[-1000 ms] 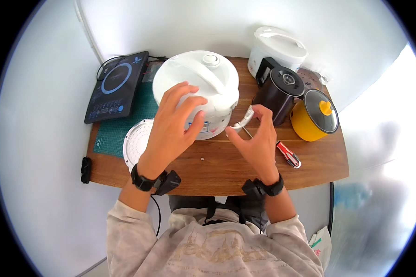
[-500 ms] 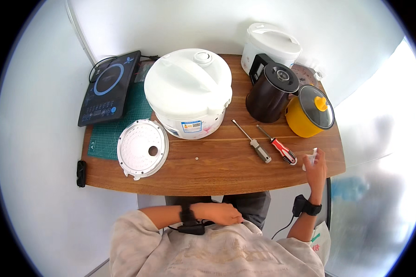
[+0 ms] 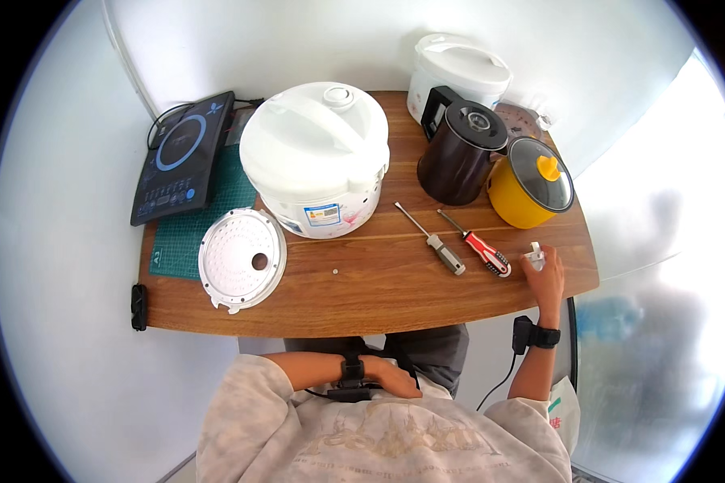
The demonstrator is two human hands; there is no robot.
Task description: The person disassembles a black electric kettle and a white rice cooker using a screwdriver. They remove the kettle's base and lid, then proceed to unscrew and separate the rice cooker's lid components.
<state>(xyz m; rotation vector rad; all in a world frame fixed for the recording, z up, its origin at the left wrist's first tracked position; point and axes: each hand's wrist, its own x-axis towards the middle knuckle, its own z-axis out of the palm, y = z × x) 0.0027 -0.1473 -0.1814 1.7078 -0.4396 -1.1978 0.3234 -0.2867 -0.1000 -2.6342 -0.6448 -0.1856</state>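
Note:
At the right front of the table my right hand [image 3: 546, 278] is closed around a small white, partly clear plastic piece [image 3: 535, 256]. What exactly the piece is cannot be made out. My left hand [image 3: 393, 378] rests in my lap against my shirt, its fingers loosely stretched out with nothing seen in them. Nearest the right hand lies a red, white and black screwdriver [image 3: 485, 252]. Beside it is a grey-handled screwdriver [image 3: 443, 252]. Behind the right hand stands a yellow pot [image 3: 517, 197] with a glass lid.
A large white rice cooker [image 3: 314, 153] stands centre-left. In front of it lies a round white perforated inner lid [image 3: 238, 256], partly on a green cutting mat [image 3: 173, 253]. A black induction cooker [image 3: 177, 161] is at left. A dark kettle [image 3: 457, 165] and another white cooker [image 3: 463, 68] stand behind.
My view has shifted slightly, so the tabletop things sit a little further left. The right hand stays at the right front, its grip on the white piece turned slightly. The left hand remains in my lap.

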